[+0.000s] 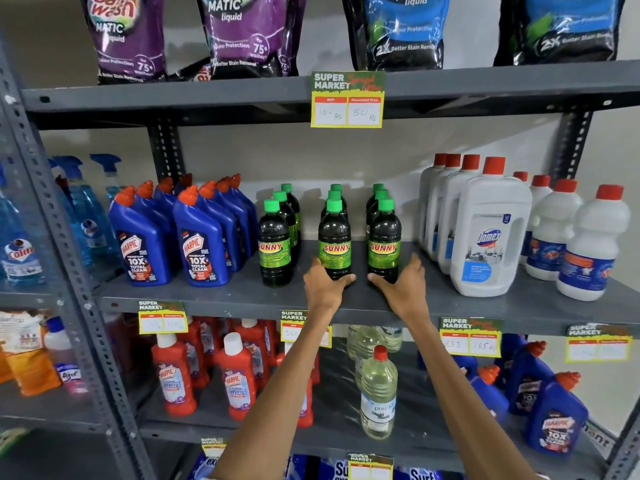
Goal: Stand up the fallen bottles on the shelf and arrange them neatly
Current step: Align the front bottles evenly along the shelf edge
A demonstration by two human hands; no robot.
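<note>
Left hand [323,284] grips middle Sunny bottle [334,242], right hand [403,284] grips right bottle [383,245] — slide both fwd w/ bases flat, labels front.

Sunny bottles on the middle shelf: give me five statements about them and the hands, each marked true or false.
1. The left hand is at the base of the middle front Sunny bottle. True.
2. The right hand holds a Domex jug. False: it is at the base of the right front Sunny bottle.
3. All visible Sunny bottles stand upright. True.
4. The Sunny caps are red. False: they are green.
5. The Harpic bottles stand to the right of the Sunny bottles. False: they stand to the left.
</note>
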